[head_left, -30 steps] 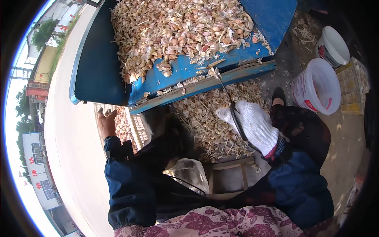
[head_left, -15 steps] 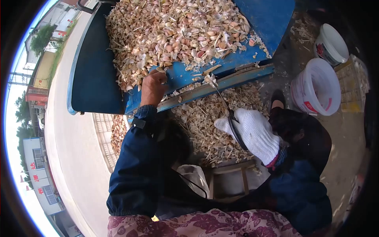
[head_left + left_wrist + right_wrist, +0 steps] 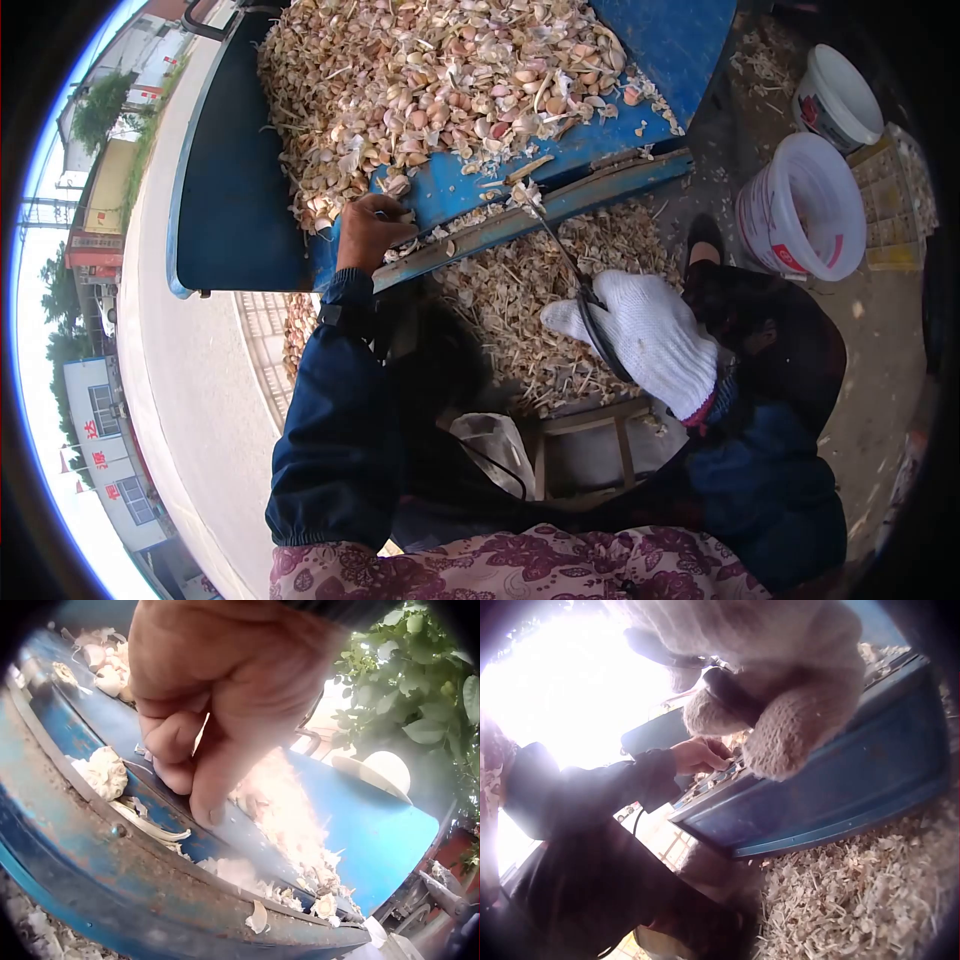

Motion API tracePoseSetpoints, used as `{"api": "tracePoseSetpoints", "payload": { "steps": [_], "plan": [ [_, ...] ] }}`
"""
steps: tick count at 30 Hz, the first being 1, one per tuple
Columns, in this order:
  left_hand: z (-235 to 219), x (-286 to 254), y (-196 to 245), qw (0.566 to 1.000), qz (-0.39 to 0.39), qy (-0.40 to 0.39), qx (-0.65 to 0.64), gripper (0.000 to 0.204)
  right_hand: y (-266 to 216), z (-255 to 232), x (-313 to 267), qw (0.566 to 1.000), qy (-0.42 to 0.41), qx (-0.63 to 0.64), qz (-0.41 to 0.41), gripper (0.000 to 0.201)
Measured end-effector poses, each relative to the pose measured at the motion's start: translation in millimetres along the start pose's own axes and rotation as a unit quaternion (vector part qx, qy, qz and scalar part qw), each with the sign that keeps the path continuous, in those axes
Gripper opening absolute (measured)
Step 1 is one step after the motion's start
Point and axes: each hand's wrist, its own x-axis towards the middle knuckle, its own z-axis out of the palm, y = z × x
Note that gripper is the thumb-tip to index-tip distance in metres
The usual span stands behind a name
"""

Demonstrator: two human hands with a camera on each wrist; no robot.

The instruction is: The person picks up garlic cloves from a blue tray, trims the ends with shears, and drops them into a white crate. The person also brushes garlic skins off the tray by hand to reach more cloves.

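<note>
Left hand (image 3: 368, 236) has reached the blue tray (image 3: 235, 225) beside pale pavement (image 3: 190, 350), fingers (image 3: 174, 739) curled, contents unclear; right hand (image 3: 652, 338) grips a tool (image 3: 600, 345).

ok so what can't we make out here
Left hand: whether it pinches anything; head view, its own curled fingers hide it.
Tool: part of its handle; head view, the gloved right hand covers it.
Heap: its far end; cut off by head view's top edge.
Crate: partly hidden by sleeve and tray, head view.
</note>
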Motion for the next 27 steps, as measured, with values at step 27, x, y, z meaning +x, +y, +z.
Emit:
{"api": "tracePoseSetpoints", "payload": {
  "steps": [27],
  "plan": [
    [23, -79, 111, 0.904, -0.043, -0.202, -0.374, 0.014, -5, 28, 2, 0.986, 0.057, -0.022, -0.153, 0.060]
  ]
}}
